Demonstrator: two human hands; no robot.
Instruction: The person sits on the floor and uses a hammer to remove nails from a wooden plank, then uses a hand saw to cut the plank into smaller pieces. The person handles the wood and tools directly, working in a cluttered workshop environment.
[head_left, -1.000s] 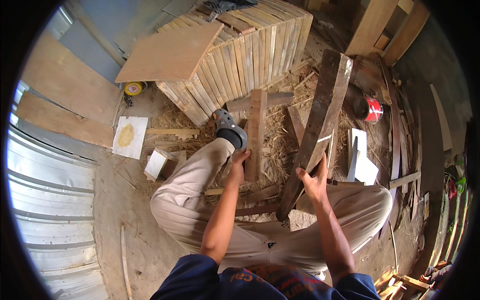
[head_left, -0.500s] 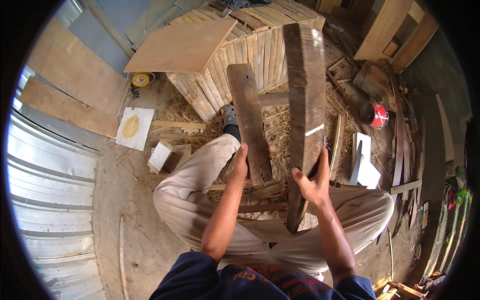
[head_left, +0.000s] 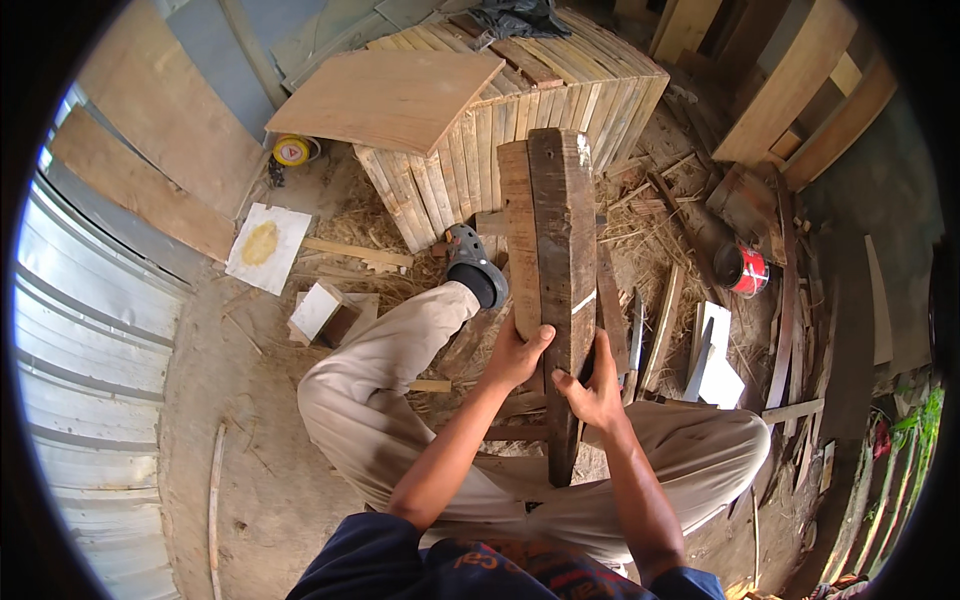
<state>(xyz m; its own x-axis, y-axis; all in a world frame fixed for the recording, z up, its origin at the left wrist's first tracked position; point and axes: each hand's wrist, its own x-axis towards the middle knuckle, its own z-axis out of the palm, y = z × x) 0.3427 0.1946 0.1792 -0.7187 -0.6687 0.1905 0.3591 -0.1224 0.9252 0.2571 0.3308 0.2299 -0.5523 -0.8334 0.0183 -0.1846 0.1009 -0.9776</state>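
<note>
A thick dark wooden beam (head_left: 562,240), with a white mark across its edge, is held upright lengthwise between my legs. My right hand (head_left: 595,390) grips its lower right side, thumb over the top. Against the beam's left side lies a lighter brown board (head_left: 518,230). My left hand (head_left: 522,355) is closed round that board's lower part, and its thumb reaches onto the beam. The fingers under both pieces are hidden. Behind the beam's right side shows part of another dark board (head_left: 609,300).
A slatted wooden box (head_left: 480,140) stands ahead, with a plywood sheet (head_left: 390,95) on top. A yellow tape measure (head_left: 291,151) lies left of it. To the right are a red tin (head_left: 745,270), white offcuts (head_left: 712,360) and scattered wood strips. Corrugated metal (head_left: 100,400) borders the left.
The beam and the board, held apart before, are now side by side and touching. The beam came left and lower in view; the board came right and shows a lighter face.
</note>
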